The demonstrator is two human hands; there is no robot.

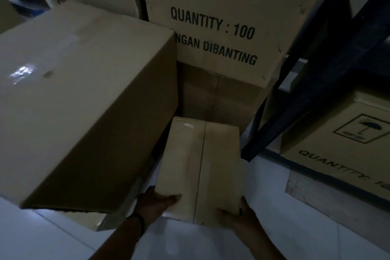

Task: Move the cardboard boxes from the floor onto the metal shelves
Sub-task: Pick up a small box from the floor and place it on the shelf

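I hold a small cardboard box point(200, 167) between my hands, gripping its near end. My left hand point(157, 201) clasps the near left corner, thumb lying on the top face, with a dark band point(138, 220) round the wrist. My right hand point(238, 215) clasps the near right corner, thumb on top as well. The box is plain brown with a dark seam down its middle; I can read no writing on it. It sits low over the white tiled floor point(295, 228); I cannot tell whether it touches.

Just left of my left hand a large plain box point(80, 101) lies tilted, its near edge raised. Beyond my hands stands a tall box point(221, 34) printed "QUANTITY : 100", "NGAN DIBANTING" with its start hidden, and "KEEP DRY" under an umbrella symbol. To the right of my right hand rises the dark metal shelf frame point(312, 91), and past it another box point(341, 145) shows an umbrella mark and "QUANTITY", the rest cut off.
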